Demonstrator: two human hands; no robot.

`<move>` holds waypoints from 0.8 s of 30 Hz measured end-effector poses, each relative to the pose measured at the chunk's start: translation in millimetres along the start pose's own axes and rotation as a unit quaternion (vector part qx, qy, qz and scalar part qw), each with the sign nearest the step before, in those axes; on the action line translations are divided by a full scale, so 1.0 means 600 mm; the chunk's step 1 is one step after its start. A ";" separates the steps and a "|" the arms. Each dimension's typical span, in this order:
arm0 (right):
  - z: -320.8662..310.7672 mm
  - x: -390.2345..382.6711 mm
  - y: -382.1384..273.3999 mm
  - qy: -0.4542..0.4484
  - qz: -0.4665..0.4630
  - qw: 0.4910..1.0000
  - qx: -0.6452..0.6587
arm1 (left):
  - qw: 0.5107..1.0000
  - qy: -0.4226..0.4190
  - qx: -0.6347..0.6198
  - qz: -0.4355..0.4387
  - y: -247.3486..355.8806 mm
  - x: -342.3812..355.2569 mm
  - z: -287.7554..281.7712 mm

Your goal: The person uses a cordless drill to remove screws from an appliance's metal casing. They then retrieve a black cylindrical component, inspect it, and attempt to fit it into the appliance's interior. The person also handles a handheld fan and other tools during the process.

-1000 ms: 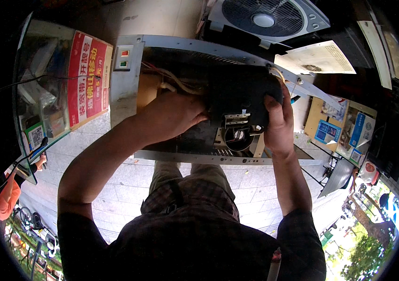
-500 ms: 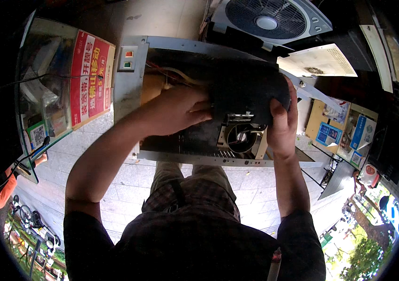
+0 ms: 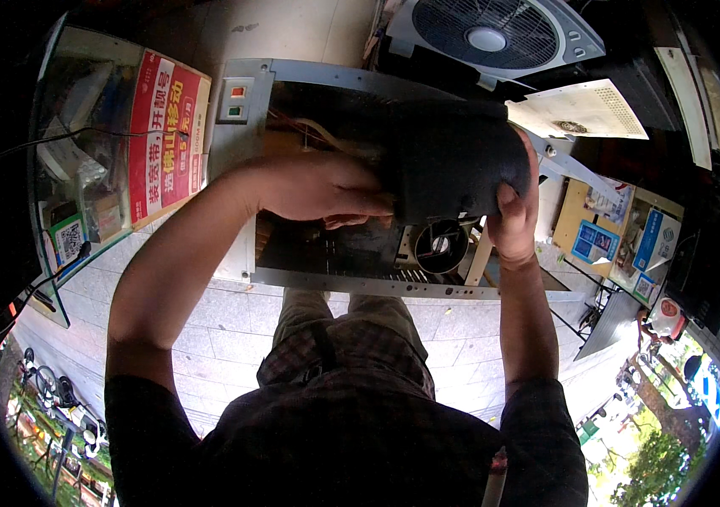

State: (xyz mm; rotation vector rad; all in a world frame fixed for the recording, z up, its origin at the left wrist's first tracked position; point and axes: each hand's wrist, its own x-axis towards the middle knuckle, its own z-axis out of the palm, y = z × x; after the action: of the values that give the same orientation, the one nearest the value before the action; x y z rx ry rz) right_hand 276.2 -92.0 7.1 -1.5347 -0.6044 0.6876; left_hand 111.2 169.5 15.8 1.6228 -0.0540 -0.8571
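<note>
Your left hand (image 3: 317, 188) is clamped on the left end of the black blower housing (image 3: 453, 169), fingers curled under its near edge. Your right hand (image 3: 516, 211) wraps the right end, thumb on the near face, fingers over the far side out of sight. Both hands are closed firmly on it, so that's 2 grips, 1 at each end.

The housing sits up over the open grey metal cabinet (image 3: 394, 283), tilted above the round fan opening (image 3: 440, 245) in the cabinet's near right part. It looks rigid and bulky, probably fairly heavy for its size, with a dull surface that seems grimy and could be slick. The ends look like the safest hold, since the near edge by the bracket seems sharp.

Thin wires (image 3: 313, 131) run across the cabinet's far left, just behind your left wrist; whether they touch the housing I cannot tell. A switch panel with 2 coloured buttons (image 3: 235, 100) sits on the cabinet's far left corner. A red poster (image 3: 165, 135) leans farther left, and a box fan (image 3: 487, 38) lies far right.
</note>
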 end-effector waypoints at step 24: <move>0.011 -0.014 0.001 -0.021 0.042 0.998 -0.041 | 0.891 0.266 0.363 0.063 -0.026 0.022 0.115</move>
State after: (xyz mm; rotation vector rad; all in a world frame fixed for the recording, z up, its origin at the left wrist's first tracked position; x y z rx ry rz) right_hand 266.0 -93.6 6.9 -1.6324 -0.6094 0.7685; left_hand 76.2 109.6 -3.5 2.4836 -0.1002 -0.2552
